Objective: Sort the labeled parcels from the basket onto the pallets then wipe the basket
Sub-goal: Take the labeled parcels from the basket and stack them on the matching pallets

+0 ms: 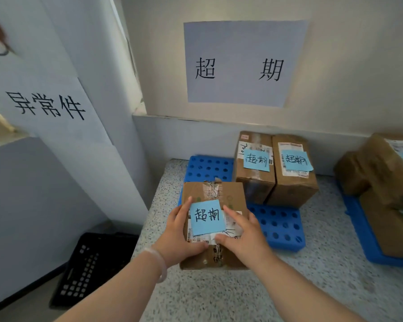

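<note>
Two hands lie on top of the brown cardboard parcel in the lower centre of the frame. The left hand and the right hand are both flat with fingers straight, pressing rather than clasping. Between them sits the parcel's blue sticky note, handwritten 超期, which matches the white paper wall sign at upper centre. The parcel is at the near left corner of the blue perforated plastic pallet. Its near end appears to reach past the pallet's front edge, and whether it rests fully is hard to tell.

That overhang is the main risk. With only flat palms steering, a push from one side could swing the box off the corner onto the speckled floor. A push too far back could knock it into the taped brown box and its brown neighbour, which stand touching at the pallet's rear. The note looks lightly stuck, so a sliding palm might peel it. The black slatted plastic basket, lower left, presumably has its wiping yet to come.
</note>
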`<state>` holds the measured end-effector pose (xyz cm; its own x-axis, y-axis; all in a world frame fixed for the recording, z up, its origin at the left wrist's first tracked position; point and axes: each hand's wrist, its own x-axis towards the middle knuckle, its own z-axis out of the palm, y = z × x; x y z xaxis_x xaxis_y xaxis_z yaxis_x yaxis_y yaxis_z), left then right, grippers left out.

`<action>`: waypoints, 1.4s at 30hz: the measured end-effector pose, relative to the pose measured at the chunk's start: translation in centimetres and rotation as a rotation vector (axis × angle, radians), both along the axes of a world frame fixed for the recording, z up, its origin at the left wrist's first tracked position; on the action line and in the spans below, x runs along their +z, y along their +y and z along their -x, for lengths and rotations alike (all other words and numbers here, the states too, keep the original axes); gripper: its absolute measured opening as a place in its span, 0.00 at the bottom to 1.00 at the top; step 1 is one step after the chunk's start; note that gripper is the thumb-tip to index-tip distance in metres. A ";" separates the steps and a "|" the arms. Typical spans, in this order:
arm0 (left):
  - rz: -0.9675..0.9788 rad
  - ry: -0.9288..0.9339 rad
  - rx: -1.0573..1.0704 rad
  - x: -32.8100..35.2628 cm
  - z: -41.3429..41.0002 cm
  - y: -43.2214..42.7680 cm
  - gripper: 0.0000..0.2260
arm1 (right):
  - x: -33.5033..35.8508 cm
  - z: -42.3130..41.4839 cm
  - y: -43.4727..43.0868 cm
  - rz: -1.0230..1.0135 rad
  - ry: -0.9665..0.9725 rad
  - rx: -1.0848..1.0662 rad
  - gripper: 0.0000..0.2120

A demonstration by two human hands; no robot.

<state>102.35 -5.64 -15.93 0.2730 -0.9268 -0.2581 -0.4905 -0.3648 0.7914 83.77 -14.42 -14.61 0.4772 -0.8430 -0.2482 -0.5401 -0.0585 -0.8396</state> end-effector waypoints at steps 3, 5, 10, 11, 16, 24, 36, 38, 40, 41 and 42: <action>-0.067 0.012 -0.043 -1.4 -3.1 -0.4 0.56 | -1.3 -2.7 0.0 -0.019 0.021 -0.020 0.35; -0.094 0.020 -0.067 -2.2 -4.6 -1.0 0.58 | -2.2 -4.1 -0.3 -0.016 0.042 -0.036 0.35; -0.149 0.024 -0.111 -3.9 -7.1 -2.6 0.60 | -3.9 -6.6 -1.2 -0.039 0.088 -0.082 0.35; -0.153 0.027 -0.118 -4.1 -7.4 -2.9 0.59 | -4.2 -6.8 -1.3 -0.047 0.091 -0.092 0.35; -0.162 0.048 -0.148 -5.0 -8.9 -4.4 0.59 | -5.0 -8.0 -2.1 -0.062 0.101 -0.129 0.35; -0.163 0.075 -0.169 -6.2 -9.7 -6.2 0.58 | -6.2 -8.8 -3.3 -0.036 0.118 -0.128 0.35; -0.137 -0.070 -0.194 -4.9 -9.4 -7.7 0.55 | -4.9 -7.9 -3.9 0.020 0.282 -0.023 0.39; -0.111 -0.104 -0.181 -4.7 -8.9 -6.5 0.51 | -4.6 -7.0 -2.5 0.086 0.313 -0.008 0.39; -0.052 -0.168 -0.204 -4.7 -8.4 -4.9 0.49 | -4.5 -6.3 -0.9 0.153 0.359 0.039 0.41; -0.007 -0.216 -0.229 -4.8 -8.0 -3.9 0.47 | -4.5 -6.0 -0.1 0.197 0.396 0.078 0.42; 0.034 -0.264 -0.254 -5.0 -7.7 -2.8 0.46 | -4.6 -5.6 0.7 0.244 0.440 0.120 0.43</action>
<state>110.08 -8.45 -20.93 0.0866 -0.9803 -0.1774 -0.7508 -0.1812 0.6352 89.40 -13.75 -19.21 0.4686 -0.8473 -0.2501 -0.8166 -0.3074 -0.4885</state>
